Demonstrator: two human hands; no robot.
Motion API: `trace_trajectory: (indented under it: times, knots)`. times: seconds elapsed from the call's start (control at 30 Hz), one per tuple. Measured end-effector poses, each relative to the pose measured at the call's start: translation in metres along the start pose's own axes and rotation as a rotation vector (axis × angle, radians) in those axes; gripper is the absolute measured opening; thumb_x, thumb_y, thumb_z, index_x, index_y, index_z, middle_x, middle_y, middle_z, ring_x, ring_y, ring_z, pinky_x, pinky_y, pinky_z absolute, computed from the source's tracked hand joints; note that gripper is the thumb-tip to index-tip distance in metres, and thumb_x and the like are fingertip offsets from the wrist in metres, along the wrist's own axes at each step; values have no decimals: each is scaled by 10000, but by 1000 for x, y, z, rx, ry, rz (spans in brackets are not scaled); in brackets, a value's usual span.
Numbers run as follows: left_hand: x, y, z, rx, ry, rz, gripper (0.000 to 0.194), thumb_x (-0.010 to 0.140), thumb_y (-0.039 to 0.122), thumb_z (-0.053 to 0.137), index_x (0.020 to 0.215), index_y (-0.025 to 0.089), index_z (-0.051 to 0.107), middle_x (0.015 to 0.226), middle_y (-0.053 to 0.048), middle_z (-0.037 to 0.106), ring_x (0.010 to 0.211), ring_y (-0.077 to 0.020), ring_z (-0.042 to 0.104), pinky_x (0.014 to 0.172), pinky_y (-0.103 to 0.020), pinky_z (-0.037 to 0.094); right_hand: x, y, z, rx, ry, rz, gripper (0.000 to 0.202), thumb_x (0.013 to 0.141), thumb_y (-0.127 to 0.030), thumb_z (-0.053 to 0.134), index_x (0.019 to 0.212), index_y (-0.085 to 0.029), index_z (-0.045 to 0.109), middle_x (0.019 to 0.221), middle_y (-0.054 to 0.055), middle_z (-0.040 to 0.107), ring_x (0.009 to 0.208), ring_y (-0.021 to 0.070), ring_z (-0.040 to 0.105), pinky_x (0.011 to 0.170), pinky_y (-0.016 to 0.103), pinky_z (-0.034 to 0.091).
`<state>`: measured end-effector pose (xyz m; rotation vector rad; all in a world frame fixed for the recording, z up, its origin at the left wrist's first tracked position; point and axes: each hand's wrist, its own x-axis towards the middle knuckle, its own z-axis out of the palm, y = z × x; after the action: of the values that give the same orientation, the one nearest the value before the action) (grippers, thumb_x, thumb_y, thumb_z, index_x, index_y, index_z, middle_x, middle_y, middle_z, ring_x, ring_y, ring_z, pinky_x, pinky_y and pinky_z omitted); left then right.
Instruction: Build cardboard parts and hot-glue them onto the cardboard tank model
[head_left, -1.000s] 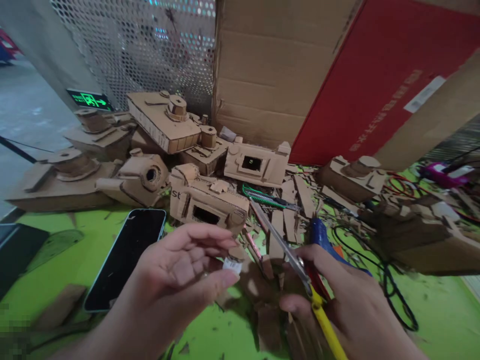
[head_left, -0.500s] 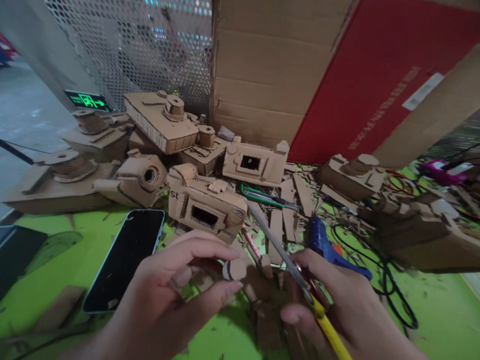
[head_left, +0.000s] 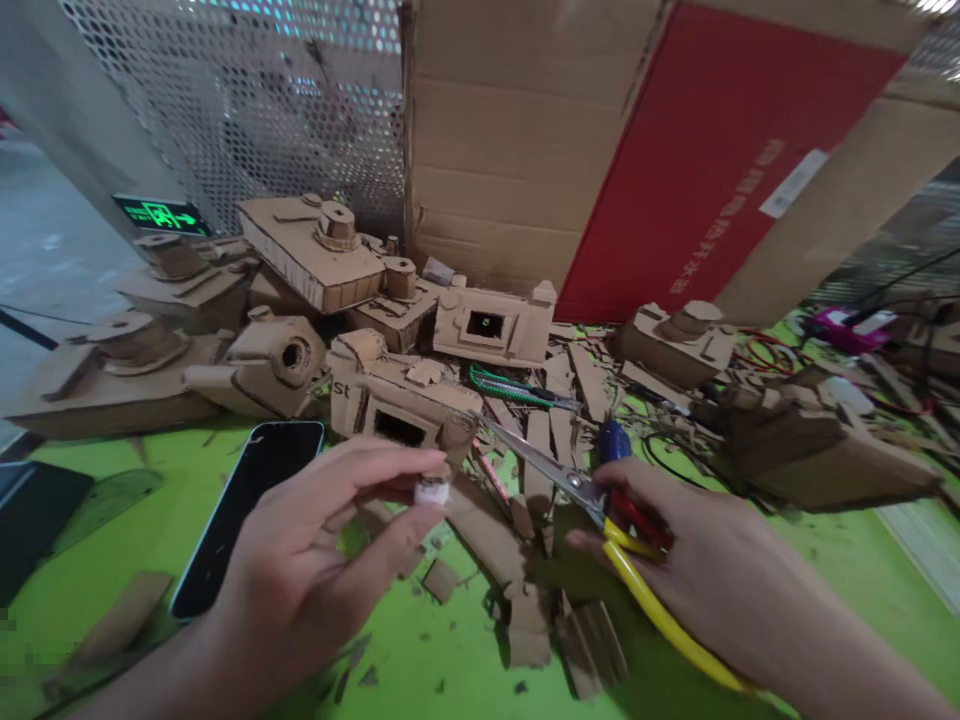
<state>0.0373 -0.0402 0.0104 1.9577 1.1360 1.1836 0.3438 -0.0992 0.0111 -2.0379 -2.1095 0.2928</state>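
Observation:
Between my left hand's (head_left: 315, 545) thumb and forefinger is a small round cardboard piece (head_left: 433, 488), its whitish edge facing me. My right hand (head_left: 675, 530) grips yellow-handled scissors (head_left: 574, 480). Their blades look closed and point up and left, toward a cardboard camera model (head_left: 420, 400) with a rectangular opening. Something red (head_left: 637, 518) shows beside the handle, partly covered by my fingers. Just beyond my right hand the blue glue gun (head_left: 615, 440) is mostly hidden. A green utility knife (head_left: 517, 386) lies behind the blades among cardboard scraps.
More cardboard camera models (head_left: 315, 250) are piled at the back left, and others (head_left: 832, 440) stand at the right. A phone (head_left: 251, 510) lies left of my left hand. Scraps (head_left: 529, 625) litter the green table (head_left: 420, 670). A large cardboard sheet (head_left: 517, 130) rises behind.
My left hand has shifted left and slightly up, and the small piece has turned from its flat face to its edge. My right hand has moved away rightward, turning the scissors flat toward me.

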Motion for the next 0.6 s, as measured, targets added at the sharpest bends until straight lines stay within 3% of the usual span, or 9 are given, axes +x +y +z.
trace_trajectory:
  times: [0.07, 0.13, 0.2, 0.43, 0.53, 0.6]
  knots:
    - [2, 0, -4, -70, 1, -54, 221, 908, 294, 848, 1122, 344, 824, 985, 9, 861, 768, -187, 816, 709, -250, 687, -10, 8, -2, -27, -35, -38, 178, 901, -362, 703, 1069, -306, 679, 764, -3, 786, 570, 237, 729, 501, 287, 491]
    - [5, 0, -6, -139, 8, -118, 210, 905, 330, 862, 1110, 324, 816, 881, 13, 859, 710, -180, 807, 665, -230, 680, -22, 15, -1, -34, -31, -88, 302, 799, -211, 661, 1086, -301, 688, 839, 12, 801, 623, 232, 748, 543, 292, 529]
    - [6, 1, -6, -196, 1, -154, 192, 906, 334, 864, 1089, 313, 808, 852, 15, 857, 725, -171, 812, 666, -203, 672, -33, 19, 1, -26, 15, -125, 393, 732, -157, 611, 1094, -283, 698, 889, 35, 813, 672, 235, 769, 571, 294, 554]
    - [8, 9, -1, -290, -107, -169, 114, 976, 382, 788, 1022, 277, 791, 800, 4, 850, 724, -174, 830, 647, -202, 675, -53, 26, 8, -62, 88, -111, 355, 801, -211, 575, 1111, -244, 746, 911, 72, 843, 653, 236, 773, 554, 297, 565]
    - [8, 16, -5, -174, -132, -160, 145, 941, 400, 820, 1015, 275, 820, 852, 7, 877, 738, -185, 839, 637, -196, 668, -57, 28, 10, -80, 122, -58, 302, 846, -232, 625, 1121, -232, 748, 897, 68, 849, 666, 241, 782, 587, 300, 570]
    - [6, 20, -7, 9, -147, -50, 113, 921, 314, 833, 1032, 294, 848, 943, 37, 892, 789, -169, 841, 724, -188, 664, -58, 29, 11, -91, 123, -32, 281, 872, -248, 658, 1138, -228, 745, 901, 70, 849, 687, 249, 791, 598, 304, 572]
